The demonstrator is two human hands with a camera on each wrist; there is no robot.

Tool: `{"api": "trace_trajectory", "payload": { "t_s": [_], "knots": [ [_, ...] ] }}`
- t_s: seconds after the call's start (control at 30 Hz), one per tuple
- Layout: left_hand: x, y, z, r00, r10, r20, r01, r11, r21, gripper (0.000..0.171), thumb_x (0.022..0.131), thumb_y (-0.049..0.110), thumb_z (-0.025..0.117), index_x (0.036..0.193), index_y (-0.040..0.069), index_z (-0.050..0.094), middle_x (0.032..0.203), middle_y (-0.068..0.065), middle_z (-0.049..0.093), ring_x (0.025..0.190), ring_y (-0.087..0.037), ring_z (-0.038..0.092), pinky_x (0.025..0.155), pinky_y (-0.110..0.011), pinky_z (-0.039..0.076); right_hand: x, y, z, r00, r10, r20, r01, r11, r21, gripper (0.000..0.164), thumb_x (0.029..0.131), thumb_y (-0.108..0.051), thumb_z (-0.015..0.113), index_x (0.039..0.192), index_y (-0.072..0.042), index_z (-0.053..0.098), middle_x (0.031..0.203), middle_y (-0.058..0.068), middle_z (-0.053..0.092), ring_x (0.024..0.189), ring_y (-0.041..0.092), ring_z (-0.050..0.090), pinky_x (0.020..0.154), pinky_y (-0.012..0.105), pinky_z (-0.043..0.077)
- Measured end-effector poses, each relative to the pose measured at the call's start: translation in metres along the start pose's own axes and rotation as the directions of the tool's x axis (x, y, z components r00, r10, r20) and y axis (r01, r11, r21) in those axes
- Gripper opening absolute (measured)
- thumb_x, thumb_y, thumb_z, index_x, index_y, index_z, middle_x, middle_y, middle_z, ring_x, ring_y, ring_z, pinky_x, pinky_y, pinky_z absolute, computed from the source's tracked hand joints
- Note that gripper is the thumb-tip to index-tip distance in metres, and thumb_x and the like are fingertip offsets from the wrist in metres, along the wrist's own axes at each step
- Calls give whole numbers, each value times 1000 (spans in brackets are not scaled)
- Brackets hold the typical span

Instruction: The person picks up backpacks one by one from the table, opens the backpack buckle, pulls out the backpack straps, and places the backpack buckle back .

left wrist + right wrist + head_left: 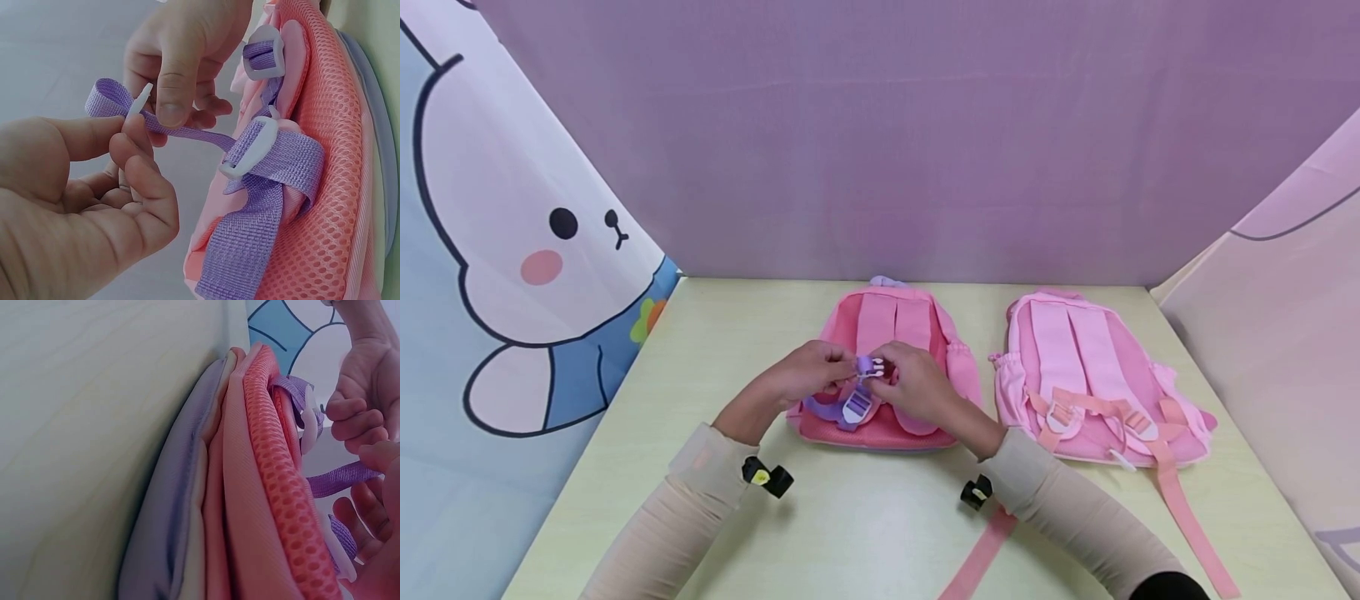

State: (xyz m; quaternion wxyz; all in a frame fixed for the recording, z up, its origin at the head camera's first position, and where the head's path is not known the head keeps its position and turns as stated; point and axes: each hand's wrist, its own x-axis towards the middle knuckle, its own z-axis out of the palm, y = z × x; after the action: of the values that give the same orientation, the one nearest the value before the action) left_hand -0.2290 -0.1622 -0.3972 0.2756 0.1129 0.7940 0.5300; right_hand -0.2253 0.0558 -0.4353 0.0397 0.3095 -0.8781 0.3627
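Observation:
A pink backpack (pixel 820 432) lies with its shoulder straps facing up. Above it, my left hand (pixel 808 371) pinches a white buckle (pixel 139 103) between thumb and fingers; prongs show on the buckle in the head view. A purple strap (pixel 200 134) is looped at the buckle and runs back to the backpack. Opposite, my right hand (pixel 917 383) pinches this strap close beside the buckle. White strap adjusters (pixel 256 150) with purple webbing sit on the backpack's padded back. In the right wrist view, fingers partly hide the strap's end.
To the right lies a second, lighter pink backpack (pixel 1127 358) with peach straps and white adjusters. One peach strap (pixel 1187 517) trails toward the table's front; another strap piece (pixel 981 558) lies under the right forearm. A purple curtain (pixel 887 150) stands behind the table (pixel 737 317).

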Motion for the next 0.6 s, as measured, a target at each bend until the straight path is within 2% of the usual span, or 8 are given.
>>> {"api": "trace_trajectory", "payload": {
  "t_s": [0.33, 0.6],
  "knots": [
    [0, 1, 0, 1000, -5, -7, 5, 1000, 4, 24, 105, 19, 55, 104, -2, 66, 76, -4, 50, 69, -16, 46, 61, -26, 40, -1, 0, 1, 1000, 1, -9, -1, 1000, -2, 20, 89, -17, 77, 107, -10, 70, 94, 0, 68, 81, 12, 59, 71, 23, 52],
    [-2, 4, 1, 1000, 1, -9, -1, 1000, 0, 26, 105, 18, 55, 105, -5, 65, 79, -7, 52, 70, -16, 47, 62, -26, 40, -1, 1, 1, 1000, 17, 3, -17, 1000, -12, 22, 90, -19, 77, 109, -10, 70, 97, 0, 70, 84, 12, 61, 74, 23, 54]
  ]
}}
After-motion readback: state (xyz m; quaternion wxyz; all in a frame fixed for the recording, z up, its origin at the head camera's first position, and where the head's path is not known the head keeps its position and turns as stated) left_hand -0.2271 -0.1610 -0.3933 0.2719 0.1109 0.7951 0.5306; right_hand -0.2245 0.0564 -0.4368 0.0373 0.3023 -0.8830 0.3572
